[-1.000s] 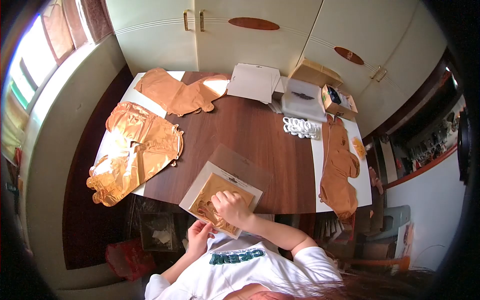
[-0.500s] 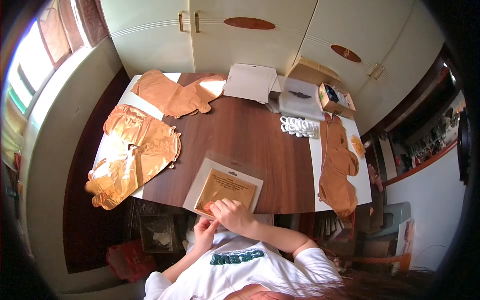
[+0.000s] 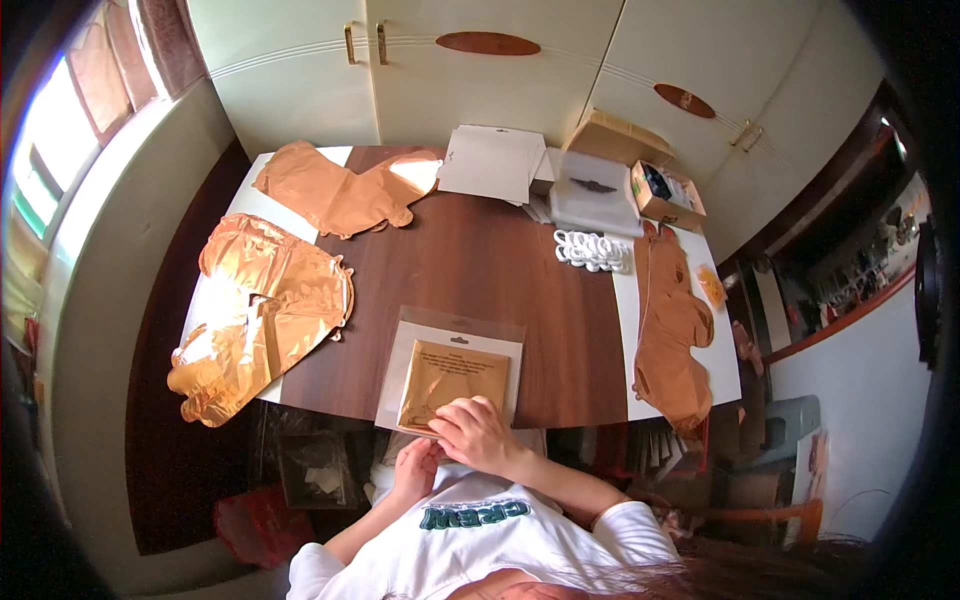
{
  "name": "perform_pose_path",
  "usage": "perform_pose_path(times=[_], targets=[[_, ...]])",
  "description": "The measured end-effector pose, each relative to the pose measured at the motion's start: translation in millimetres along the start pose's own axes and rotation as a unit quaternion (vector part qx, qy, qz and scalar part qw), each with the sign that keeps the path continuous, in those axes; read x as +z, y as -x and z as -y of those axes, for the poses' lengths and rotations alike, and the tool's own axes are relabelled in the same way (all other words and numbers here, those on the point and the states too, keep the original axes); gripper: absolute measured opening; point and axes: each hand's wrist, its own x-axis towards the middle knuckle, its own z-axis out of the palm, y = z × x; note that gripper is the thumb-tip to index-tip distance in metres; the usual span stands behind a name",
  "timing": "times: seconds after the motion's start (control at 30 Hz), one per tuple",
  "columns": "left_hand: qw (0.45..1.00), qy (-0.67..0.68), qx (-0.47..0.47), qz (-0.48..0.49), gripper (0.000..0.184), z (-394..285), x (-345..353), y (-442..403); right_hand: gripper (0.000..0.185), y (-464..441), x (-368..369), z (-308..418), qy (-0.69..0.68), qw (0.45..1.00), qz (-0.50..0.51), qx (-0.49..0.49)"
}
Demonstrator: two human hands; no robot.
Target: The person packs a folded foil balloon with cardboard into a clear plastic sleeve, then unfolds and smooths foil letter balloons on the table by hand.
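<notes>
Clear plastic packet (image 3: 515, 335), backed by white card (image 3: 394, 375) and filled with folded gold foil (image 3: 452, 384), is laid at tabletop's (image 3: 570, 345) 6 o'clock edge
Packet's lower right part is covered by right hand (image 3: 474, 434), fingers half curled over it; firmness of hold cannot be told
Left hand (image 3: 414, 470) is set at packet's 6 o'clock, fingertips bunched; whether anything is pinched cannot be told
Shiny flattened foil balloon (image 3: 265, 310) is spread at table's 9 o'clock, matte one (image 3: 335, 190) at 11, white rings (image 3: 592, 251) at 2

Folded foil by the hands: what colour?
The folded foil is gold-brown, shown best in the head view.
</notes>
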Motion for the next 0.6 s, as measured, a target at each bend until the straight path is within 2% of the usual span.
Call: perform_pose_path(times=[0.17, 0.27, 0.37, 0.6], targets=[[0.999, -0.038, -0.017, 0.007, 0.031, -0.3, -3.6, -1.1, 0.036, -0.9, 3.4, -0.3, 0.023, 0.999, -0.044, -0.002], [0.999, -0.047, -0.017, 0.000, 0.033, -3.0, 1.3, -0.8, 0.027, -2.4, 2.9, 0.3, 0.028, 0.998, -0.062, -0.004], [0.997, -0.065, -0.027, 0.010, 0.035, -5.1, 4.9, -2.0, 0.032, -0.4, 8.2, -4.1, 0.038, 0.996, -0.077, -0.005], [0.997, -0.058, -0.028, 0.041, 0.037, -5.1, 6.0, -2.7, 0.031, -2.0, 7.9, -4.6, 0.061, 0.996, -0.072, 0.006]])
